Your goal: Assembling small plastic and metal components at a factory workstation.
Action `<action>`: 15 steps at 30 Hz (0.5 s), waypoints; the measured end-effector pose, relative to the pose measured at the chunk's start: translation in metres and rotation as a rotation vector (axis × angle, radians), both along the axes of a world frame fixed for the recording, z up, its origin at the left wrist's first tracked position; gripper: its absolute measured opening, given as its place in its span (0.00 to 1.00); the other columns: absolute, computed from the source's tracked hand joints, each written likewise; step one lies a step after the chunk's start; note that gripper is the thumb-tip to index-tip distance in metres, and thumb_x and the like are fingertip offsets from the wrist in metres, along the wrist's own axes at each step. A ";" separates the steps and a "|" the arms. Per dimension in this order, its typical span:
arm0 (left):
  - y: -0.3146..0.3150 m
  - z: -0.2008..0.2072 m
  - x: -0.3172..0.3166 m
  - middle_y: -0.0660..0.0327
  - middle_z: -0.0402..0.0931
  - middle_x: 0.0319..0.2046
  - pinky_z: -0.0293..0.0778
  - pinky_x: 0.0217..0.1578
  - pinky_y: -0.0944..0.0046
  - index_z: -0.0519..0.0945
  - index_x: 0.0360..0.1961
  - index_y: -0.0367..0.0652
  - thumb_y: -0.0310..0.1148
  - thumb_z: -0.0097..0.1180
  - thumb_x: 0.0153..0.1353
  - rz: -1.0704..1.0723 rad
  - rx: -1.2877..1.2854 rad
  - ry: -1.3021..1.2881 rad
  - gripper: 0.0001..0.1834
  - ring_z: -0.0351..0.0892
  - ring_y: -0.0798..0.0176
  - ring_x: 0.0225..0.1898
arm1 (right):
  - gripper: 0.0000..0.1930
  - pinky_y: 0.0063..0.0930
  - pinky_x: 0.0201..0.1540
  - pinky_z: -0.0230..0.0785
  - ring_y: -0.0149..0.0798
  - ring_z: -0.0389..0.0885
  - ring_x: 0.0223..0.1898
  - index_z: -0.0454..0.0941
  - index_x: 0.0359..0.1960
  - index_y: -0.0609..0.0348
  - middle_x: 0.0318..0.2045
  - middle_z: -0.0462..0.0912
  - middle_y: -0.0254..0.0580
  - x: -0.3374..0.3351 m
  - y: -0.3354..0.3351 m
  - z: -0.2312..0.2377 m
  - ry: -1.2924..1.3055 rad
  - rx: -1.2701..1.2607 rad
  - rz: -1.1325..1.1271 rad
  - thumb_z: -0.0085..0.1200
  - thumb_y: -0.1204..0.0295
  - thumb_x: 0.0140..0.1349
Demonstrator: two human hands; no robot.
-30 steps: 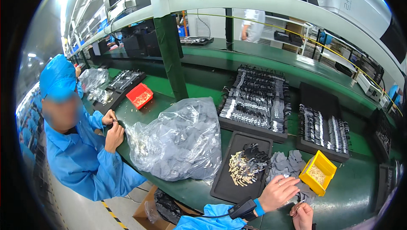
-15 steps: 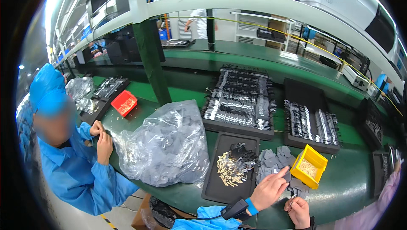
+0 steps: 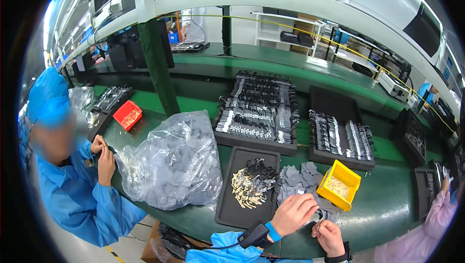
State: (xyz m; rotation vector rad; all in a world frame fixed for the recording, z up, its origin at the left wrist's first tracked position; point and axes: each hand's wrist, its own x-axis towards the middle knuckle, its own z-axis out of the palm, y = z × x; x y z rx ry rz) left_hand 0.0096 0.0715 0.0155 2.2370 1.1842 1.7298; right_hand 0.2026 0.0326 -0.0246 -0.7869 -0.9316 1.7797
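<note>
My left hand (image 3: 292,214), with a blue band at the wrist, hovers over the near edge of the loose grey flat pieces (image 3: 298,179). Its fingers are a little apart and bent toward my right hand; I see nothing held in them. Closed in a pinch, my right hand (image 3: 330,237) holds something small that its fingertips mostly hide. Left of these pieces lies a black tray (image 3: 225,210) with a pile of small gold-ended parts (image 3: 247,190) and black strips. A yellow bin (image 3: 349,181) of tiny pale pieces stands just beyond my right hand.
A clear plastic bag (image 3: 169,166) of grey pieces fills the left bench. Behind stand two black trays of strip-like parts, the fuller one (image 3: 256,113) and another (image 3: 341,137). A co-worker in blue (image 3: 72,185) sits left by a red bin (image 3: 128,116); a pink sleeve (image 3: 436,214) is at right.
My left hand's fingers have bent down and swung toward my right hand, away from the yellow bin. My right hand stays pinched. The whole view has shifted slightly.
</note>
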 end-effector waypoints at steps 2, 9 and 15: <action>0.002 -0.002 0.002 0.61 0.74 0.35 0.72 0.35 0.63 0.76 0.33 0.43 0.30 0.62 0.48 0.016 0.010 0.001 0.11 0.76 0.60 0.36 | 0.05 0.27 0.35 0.66 0.36 0.71 0.30 0.71 0.28 0.61 0.27 0.72 0.39 0.000 0.000 0.002 -0.008 0.011 -0.006 0.51 0.74 0.59; 0.000 -0.001 -0.001 0.62 0.74 0.35 0.72 0.35 0.63 0.76 0.35 0.44 0.30 0.63 0.47 0.049 0.004 0.007 0.13 0.76 0.59 0.35 | 0.06 0.25 0.35 0.65 0.34 0.72 0.30 0.71 0.28 0.62 0.26 0.73 0.40 0.002 0.003 -0.005 -0.028 0.047 0.061 0.51 0.73 0.59; -0.001 -0.003 0.001 0.61 0.74 0.35 0.72 0.36 0.63 0.76 0.35 0.42 0.30 0.62 0.48 0.044 -0.006 0.014 0.12 0.76 0.59 0.36 | 0.06 0.25 0.35 0.65 0.35 0.72 0.30 0.71 0.28 0.62 0.26 0.74 0.41 0.000 0.000 0.000 -0.027 0.039 0.060 0.52 0.73 0.59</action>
